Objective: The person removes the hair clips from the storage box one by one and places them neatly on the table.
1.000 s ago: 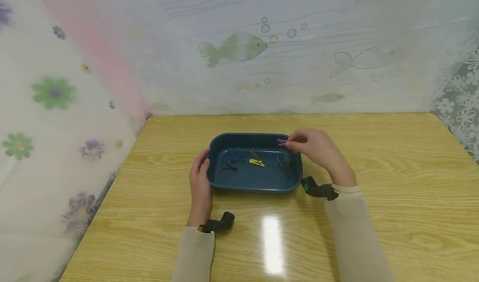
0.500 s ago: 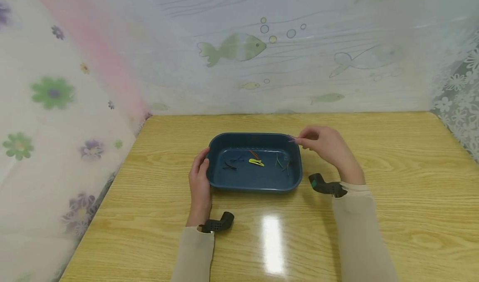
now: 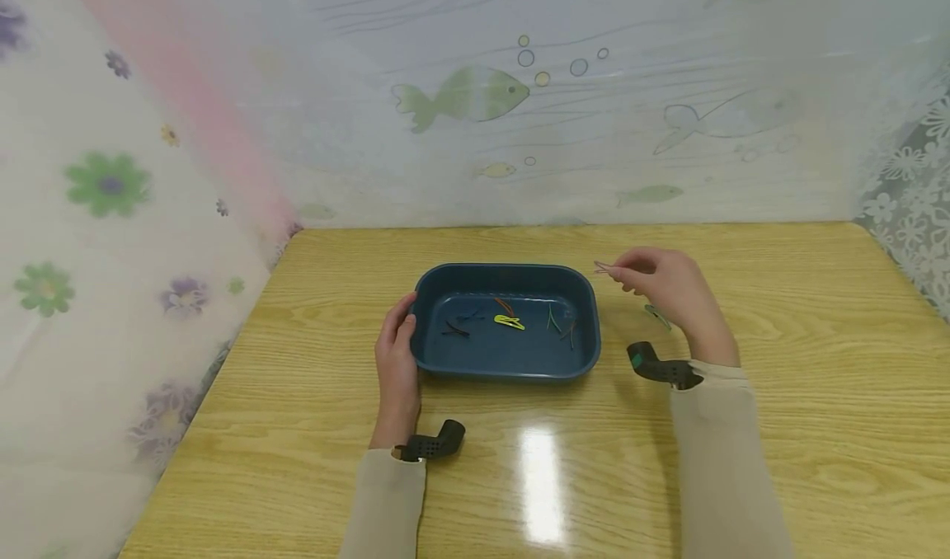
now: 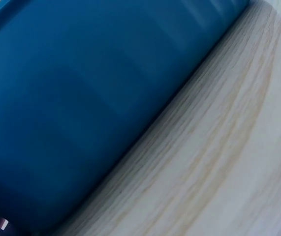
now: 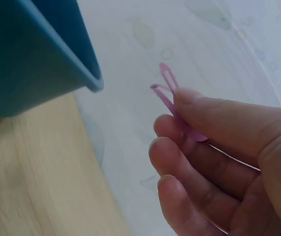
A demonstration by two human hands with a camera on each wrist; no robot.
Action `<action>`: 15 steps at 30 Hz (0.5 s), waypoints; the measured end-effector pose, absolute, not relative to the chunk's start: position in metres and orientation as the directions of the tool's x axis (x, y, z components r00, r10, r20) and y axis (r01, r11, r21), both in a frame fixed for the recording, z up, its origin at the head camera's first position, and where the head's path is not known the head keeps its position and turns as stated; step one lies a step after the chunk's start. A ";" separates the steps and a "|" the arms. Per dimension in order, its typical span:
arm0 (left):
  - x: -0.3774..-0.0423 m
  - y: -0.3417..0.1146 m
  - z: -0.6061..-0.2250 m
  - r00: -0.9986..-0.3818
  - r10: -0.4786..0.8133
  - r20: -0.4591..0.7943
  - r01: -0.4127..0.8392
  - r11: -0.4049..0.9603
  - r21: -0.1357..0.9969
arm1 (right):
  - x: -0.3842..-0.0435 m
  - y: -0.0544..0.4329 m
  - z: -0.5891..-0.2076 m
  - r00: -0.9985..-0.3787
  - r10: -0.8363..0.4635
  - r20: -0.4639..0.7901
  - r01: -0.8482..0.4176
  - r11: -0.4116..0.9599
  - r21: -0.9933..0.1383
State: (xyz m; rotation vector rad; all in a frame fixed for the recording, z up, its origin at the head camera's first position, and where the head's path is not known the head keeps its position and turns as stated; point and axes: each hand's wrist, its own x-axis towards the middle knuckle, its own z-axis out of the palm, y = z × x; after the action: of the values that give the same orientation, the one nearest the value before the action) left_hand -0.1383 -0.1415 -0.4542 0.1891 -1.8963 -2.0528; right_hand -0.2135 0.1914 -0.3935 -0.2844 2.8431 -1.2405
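My right hand (image 3: 671,287) pinches a pink snap hair clip (image 3: 603,269) between thumb and fingers, just beyond the right end of a dark blue plastic tub (image 3: 505,375). The right wrist view shows this hair clip (image 5: 166,78) with its two arms sprung apart. My left hand (image 3: 397,353) holds the tub's left end, thumb at the rim. Inside the tub lie a yellow hair clip (image 3: 509,321), a green one (image 3: 553,320), an orange-brown one (image 3: 505,306) and several darker ones. The left wrist view shows the tub's outer wall (image 4: 96,98), not the hand.
A green hair clip (image 3: 657,317) lies on the wooden table (image 3: 816,361) beside my right wrist, partly hidden by it. Printed sheeting (image 3: 594,130) with fish drawings rises behind the table, and a flowered sheet (image 3: 148,229) stands along the left.
My right hand has moved right with the pink hair clip, from over the tub to outside its right rim. The green hair clip on the table has come into sight. My left hand stays put.
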 end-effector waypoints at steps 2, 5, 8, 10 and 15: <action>-0.138 -0.142 -0.454 -0.933 -0.335 0.131 0.156 -0.047 0.987 | -0.213 0.193 -0.394 -0.984 -0.169 0.054 -0.155 0.667 -0.728; -0.140 -0.143 -0.459 -0.930 -0.338 0.143 0.167 -0.045 0.985 | -0.212 0.195 -0.395 -0.985 -0.159 0.064 -0.154 0.659 -0.736; -0.143 -0.144 -0.465 -0.928 -0.341 0.148 0.176 -0.052 0.983 | -0.212 0.197 -0.396 -0.987 -0.144 0.068 -0.145 0.641 -0.754; -0.143 -0.144 -0.465 -0.928 -0.342 0.149 0.176 -0.051 0.983 | -0.212 0.199 -0.398 -0.989 -0.131 0.061 -0.130 0.621 -0.773; -0.143 -0.145 -0.465 -0.927 -0.341 0.155 0.180 -0.043 0.983 | -0.215 0.203 -0.403 -0.995 -0.092 0.044 -0.088 0.556 -0.826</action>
State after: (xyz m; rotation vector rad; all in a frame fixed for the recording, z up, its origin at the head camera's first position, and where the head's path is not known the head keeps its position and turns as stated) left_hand -0.1429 -0.1445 -0.4651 0.1694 -1.8861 -2.0321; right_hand -0.2148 0.2026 -0.4034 -0.1599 2.7670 -1.4690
